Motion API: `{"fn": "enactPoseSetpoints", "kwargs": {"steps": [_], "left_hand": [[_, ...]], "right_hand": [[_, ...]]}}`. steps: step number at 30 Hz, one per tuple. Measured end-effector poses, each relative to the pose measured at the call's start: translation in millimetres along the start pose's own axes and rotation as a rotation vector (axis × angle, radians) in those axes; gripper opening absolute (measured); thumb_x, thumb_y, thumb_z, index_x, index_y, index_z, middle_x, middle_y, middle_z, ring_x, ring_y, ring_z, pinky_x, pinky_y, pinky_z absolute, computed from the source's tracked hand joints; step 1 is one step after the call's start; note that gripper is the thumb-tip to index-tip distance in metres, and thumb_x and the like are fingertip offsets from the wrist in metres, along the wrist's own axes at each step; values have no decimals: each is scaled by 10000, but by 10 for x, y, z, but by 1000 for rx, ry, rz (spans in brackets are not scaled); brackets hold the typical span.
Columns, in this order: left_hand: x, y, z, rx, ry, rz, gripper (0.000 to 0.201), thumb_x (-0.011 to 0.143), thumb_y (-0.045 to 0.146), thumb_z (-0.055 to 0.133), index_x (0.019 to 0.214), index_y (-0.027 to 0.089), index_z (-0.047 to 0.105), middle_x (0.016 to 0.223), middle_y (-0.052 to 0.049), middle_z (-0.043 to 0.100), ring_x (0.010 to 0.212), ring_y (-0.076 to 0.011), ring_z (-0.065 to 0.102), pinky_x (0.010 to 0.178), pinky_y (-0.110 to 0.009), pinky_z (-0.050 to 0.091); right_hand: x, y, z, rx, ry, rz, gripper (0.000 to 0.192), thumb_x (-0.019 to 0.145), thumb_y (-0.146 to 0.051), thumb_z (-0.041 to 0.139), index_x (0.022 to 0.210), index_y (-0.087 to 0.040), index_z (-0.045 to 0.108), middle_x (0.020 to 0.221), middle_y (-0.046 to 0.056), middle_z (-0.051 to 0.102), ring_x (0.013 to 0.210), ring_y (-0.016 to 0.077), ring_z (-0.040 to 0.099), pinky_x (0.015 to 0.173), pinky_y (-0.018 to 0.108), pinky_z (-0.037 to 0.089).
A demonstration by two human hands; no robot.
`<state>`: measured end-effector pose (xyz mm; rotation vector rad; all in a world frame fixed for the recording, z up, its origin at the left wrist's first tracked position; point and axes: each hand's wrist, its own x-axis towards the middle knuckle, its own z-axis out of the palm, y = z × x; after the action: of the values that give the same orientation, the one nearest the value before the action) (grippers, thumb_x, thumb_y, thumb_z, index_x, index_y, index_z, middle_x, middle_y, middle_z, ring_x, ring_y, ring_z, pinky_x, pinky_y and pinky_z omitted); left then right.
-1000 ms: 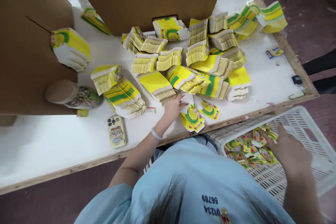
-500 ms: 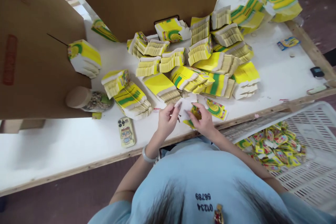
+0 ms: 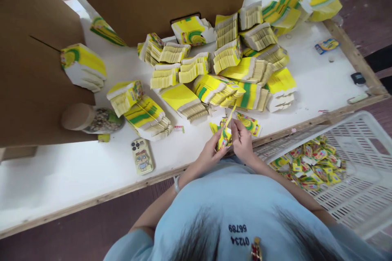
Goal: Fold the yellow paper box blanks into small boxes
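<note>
A small yellow-green carton blank (image 3: 226, 133) is held upright above the table's near edge (image 3: 92, 195), pinched between the left hand (image 3: 210, 153) and right hand (image 3: 243, 142), fingers curled, wrists bent inward. Stacked blanks (image 3: 214, 69) lie beyond; a white crate (image 3: 361, 163) stands rightward.

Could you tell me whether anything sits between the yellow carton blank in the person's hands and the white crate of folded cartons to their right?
Nothing visible does. The left hand and right hand hold the carton blank over the table edge; the white crate lies just beyond that edge, its top open.
</note>
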<state>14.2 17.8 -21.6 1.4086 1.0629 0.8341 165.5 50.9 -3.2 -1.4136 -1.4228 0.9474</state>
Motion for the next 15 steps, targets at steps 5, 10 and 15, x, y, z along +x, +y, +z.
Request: {"fn": "enactPoseSetpoints", "kwargs": {"steps": [5,10,15], "left_hand": [[-112,58,38,-193,44,-210,622,964,650,487,1326,157,603,1152,-130,715,1045,-273,673,974,-437,564],[-212,0,92,-365,36,-271,694,937,703,506,1386,178,567,1067,-119,728,987,-268,686,917,-424,575],[-308,-26,52,-311,65,-248,950,931,580,622,1638,235,88,758,15,652,614,-143,594,618,-269,530]], "right_hand": [[-111,53,45,218,4,149,305,972,-507,587,1057,-216,619,739,-2,670,684,169,646,643,286,524],[-340,139,53,351,43,167,546,921,-437,699,1357,-254,424,713,-40,673,666,155,662,687,283,557],[-432,250,-60,258,32,68,367,850,-387,789,1146,-249,624,989,50,766,835,178,727,795,312,580]]}}
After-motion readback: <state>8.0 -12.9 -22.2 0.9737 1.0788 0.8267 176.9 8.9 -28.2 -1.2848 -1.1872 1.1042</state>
